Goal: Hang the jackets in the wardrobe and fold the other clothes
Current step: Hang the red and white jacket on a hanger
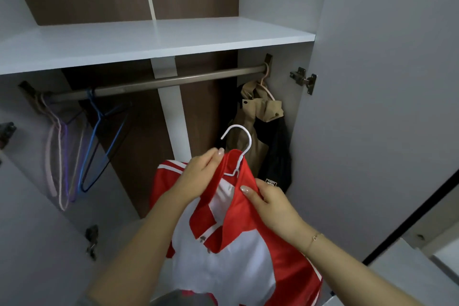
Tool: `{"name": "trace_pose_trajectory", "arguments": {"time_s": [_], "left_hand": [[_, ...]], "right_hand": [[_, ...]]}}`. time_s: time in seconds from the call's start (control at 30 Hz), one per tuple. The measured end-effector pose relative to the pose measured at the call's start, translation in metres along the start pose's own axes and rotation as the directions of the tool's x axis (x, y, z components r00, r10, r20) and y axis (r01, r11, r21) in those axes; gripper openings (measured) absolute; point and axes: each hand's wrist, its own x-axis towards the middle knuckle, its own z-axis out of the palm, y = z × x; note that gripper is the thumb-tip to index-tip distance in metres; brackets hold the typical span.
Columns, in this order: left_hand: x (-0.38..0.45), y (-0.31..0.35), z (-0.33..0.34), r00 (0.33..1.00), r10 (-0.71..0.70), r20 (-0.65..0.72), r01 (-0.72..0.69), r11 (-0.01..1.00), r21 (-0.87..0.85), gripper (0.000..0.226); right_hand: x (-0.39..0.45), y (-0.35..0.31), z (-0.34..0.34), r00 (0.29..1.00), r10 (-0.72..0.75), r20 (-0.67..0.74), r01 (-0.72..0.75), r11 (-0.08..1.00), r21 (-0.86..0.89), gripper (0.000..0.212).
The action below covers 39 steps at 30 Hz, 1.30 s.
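A red and white jacket (238,251) hangs from a white hanger (242,140) in front of the open wardrobe, below the metal rail (173,81). My left hand (198,176) grips the jacket's collar at the left, beside the hanger's neck. My right hand (269,202) pinches the red collar on the right side. The hanger's hook points up, free of the rail. The hanger's arms are hidden inside the jacket.
A tan and black jacket (263,131) hangs on a pink hanger at the rail's right end. Several empty hangers (74,146), pink, purple and blue, hang at the left end. A white shelf (149,40) spans above the rail. The open door (372,107) stands at the right.
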Motion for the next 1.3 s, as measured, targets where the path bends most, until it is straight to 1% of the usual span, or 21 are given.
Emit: {"name": "trace_pose_trajectory", "arguments": {"time_s": [0.07,0.13,0.2,0.3,0.37,0.4,0.47,0.53,0.6,0.73,0.8,0.87,0.93,0.97,1.07,1.1,1.2,1.3], "left_hand": [[0.020,-0.001,0.002,0.998,-0.055,-0.019,0.054,0.998,-0.041,0.045],[0.043,0.001,-0.001,0.997,-0.058,-0.056,0.059,0.998,0.008,0.036],[0.066,0.004,-0.001,0.994,-0.032,-0.106,0.027,0.998,-0.048,0.032],[0.099,-0.002,0.002,0.966,-0.011,-0.258,-0.022,0.992,-0.126,0.022],[0.118,-0.014,0.007,0.943,-0.060,-0.327,-0.013,0.977,-0.214,0.019],[0.128,-0.020,0.010,0.939,-0.100,-0.328,0.008,0.963,-0.271,0.018],[0.147,-0.028,0.014,0.943,-0.178,-0.280,0.076,0.937,-0.342,0.018],[0.170,-0.035,0.017,0.942,-0.234,-0.240,0.130,0.915,-0.382,0.017],[0.191,-0.037,0.019,0.926,-0.282,-0.252,0.162,0.898,-0.409,0.015],[0.224,-0.036,0.022,0.896,-0.337,-0.289,0.176,0.867,-0.465,0.015],[0.234,-0.037,0.021,0.889,-0.363,-0.278,0.203,0.858,-0.472,0.018],[0.243,-0.039,0.021,0.893,-0.366,-0.263,0.215,0.858,-0.466,0.019],[0.250,-0.040,0.022,0.895,-0.369,-0.250,0.223,0.856,-0.466,0.019],[0.252,-0.040,0.023,0.896,-0.371,-0.243,0.226,0.853,-0.470,0.018],[0.258,-0.039,0.029,0.904,-0.378,-0.201,0.244,0.841,-0.483,0.019],[0.259,-0.038,0.032,0.907,-0.380,-0.179,0.255,0.836,-0.486,0.019],[0.257,-0.031,0.039,0.920,-0.378,-0.106,0.275,0.813,-0.514,0.019],[0.252,-0.022,0.043,0.932,-0.353,-0.083,0.255,0.800,-0.543,0.019]], "right_hand": [[0.017,0.010,0.004,0.990,0.048,-0.135,-0.047,0.999,0.015,0.029],[0.042,0.019,0.002,0.968,0.104,-0.227,-0.102,0.995,0.020,0.032],[0.076,0.027,-0.003,0.957,0.120,-0.265,-0.122,0.992,0.006,0.031],[0.135,0.043,-0.013,0.958,0.104,-0.267,-0.117,0.993,-0.032,0.030],[0.174,0.059,-0.023,0.952,0.118,-0.284,-0.128,0.992,-0.017,0.033],[0.193,0.067,-0.027,0.948,0.130,-0.290,-0.136,0.991,-0.003,0.035],[0.229,0.082,-0.036,0.943,0.151,-0.297,-0.150,0.988,0.028,0.038],[0.265,0.093,-0.041,0.940,0.160,-0.301,-0.150,0.987,0.054,0.039],[0.300,0.098,-0.045,0.940,0.163,-0.301,-0.145,0.986,0.082,0.039],[0.362,0.106,-0.062,0.929,0.158,-0.336,-0.131,0.986,0.102,0.028],[0.385,0.114,-0.072,0.906,0.207,-0.369,-0.174,0.977,0.121,0.027],[0.402,0.126,-0.079,0.875,0.275,-0.399,-0.244,0.961,0.127,0.031],[0.406,0.137,-0.081,0.859,0.317,-0.402,-0.317,0.946,0.069,0.036],[0.404,0.141,-0.081,0.863,0.309,-0.400,-0.337,0.942,0.000,0.038],[0.390,0.152,-0.072,0.900,0.201,-0.387,-0.316,0.912,-0.261,0.043],[0.384,0.153,-0.069,0.905,0.170,-0.390,-0.303,0.901,-0.310,0.047],[0.376,0.151,-0.070,0.903,0.161,-0.399,-0.311,0.885,-0.348,0.050],[0.363,0.141,-0.076,0.920,0.171,-0.353,-0.310,0.869,-0.386,0.045]]}}
